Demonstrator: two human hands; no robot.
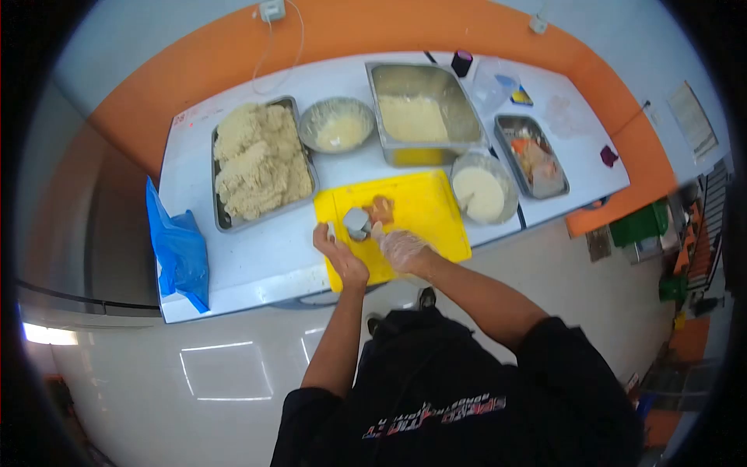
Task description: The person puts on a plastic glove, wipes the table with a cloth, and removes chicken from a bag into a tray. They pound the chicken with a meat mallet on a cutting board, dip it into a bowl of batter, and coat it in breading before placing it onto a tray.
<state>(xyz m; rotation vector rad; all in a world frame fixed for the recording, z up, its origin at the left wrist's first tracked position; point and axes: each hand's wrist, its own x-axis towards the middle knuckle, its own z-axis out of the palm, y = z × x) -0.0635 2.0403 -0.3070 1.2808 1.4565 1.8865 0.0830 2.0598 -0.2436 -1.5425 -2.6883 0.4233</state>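
Left hand (340,255) half-open by grey tool (356,223) | right hand (403,249) curled, grip unclear | meat (382,208) ahead on board (426,198), likely sparing table (253,257)!

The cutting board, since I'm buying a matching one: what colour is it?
The cutting board is plain bright yellow, seen best in the head view.

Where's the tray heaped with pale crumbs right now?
Head view: the tray stands on the left side of the table, between the blue bag and the yellow board, with a bowl close on its right.
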